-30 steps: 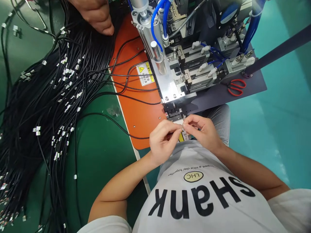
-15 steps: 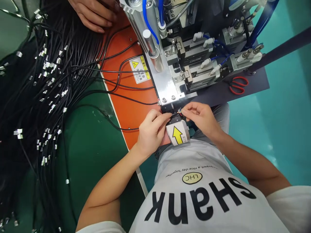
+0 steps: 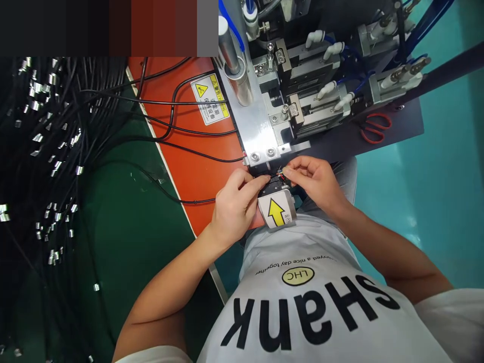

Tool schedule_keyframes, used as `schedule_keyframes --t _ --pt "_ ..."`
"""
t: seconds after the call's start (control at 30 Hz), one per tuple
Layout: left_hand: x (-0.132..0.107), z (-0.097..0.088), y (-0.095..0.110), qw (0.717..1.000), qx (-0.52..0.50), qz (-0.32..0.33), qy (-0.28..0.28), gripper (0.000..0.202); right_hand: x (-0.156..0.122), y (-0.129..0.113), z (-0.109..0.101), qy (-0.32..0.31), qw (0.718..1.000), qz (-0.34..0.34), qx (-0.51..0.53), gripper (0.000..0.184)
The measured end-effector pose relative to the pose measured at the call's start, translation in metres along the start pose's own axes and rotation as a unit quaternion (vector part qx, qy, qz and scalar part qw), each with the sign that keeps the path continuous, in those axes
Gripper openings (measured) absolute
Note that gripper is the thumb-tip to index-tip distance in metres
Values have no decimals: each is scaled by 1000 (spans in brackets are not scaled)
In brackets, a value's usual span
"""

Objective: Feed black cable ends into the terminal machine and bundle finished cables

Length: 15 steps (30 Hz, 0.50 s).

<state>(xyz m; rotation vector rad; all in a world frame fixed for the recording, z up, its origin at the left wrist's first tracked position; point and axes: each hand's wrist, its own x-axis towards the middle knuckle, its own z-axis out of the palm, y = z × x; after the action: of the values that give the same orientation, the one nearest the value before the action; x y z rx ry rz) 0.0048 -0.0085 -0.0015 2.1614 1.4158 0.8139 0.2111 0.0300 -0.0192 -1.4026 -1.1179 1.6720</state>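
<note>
My left hand (image 3: 236, 206) and my right hand (image 3: 319, 180) meet at the front of a metal machine (image 3: 260, 126). Both are pinched on the end of a thin black cable (image 3: 277, 174), whose small coloured wire tips show between the fingertips. The cable end lies at a black fixture (image 3: 273, 187) just above a white guard with a yellow arrow (image 3: 277, 210). My left thumb and forefinger press the cable from the left, and my right fingers hold it from the right.
A large heap of black cables with metal clips (image 3: 49, 151) covers the green table at left. Several cables cross an orange mat (image 3: 189, 166) with a warning label (image 3: 209, 98). Red scissors (image 3: 374, 128) lie on the machine's dark base. Top left of the picture is blocked out.
The hands went from close to my chest up to the machine's fixture with the cable end. The view shifted, and another person's hand at top left is gone from sight.
</note>
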Motion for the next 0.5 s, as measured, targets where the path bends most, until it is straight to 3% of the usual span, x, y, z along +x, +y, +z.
schedule_keyframes --t 0.5 --pt "0 3 1 1000 24 0 3 28 -1 2 -2 -4 1000 -13 -8 20"
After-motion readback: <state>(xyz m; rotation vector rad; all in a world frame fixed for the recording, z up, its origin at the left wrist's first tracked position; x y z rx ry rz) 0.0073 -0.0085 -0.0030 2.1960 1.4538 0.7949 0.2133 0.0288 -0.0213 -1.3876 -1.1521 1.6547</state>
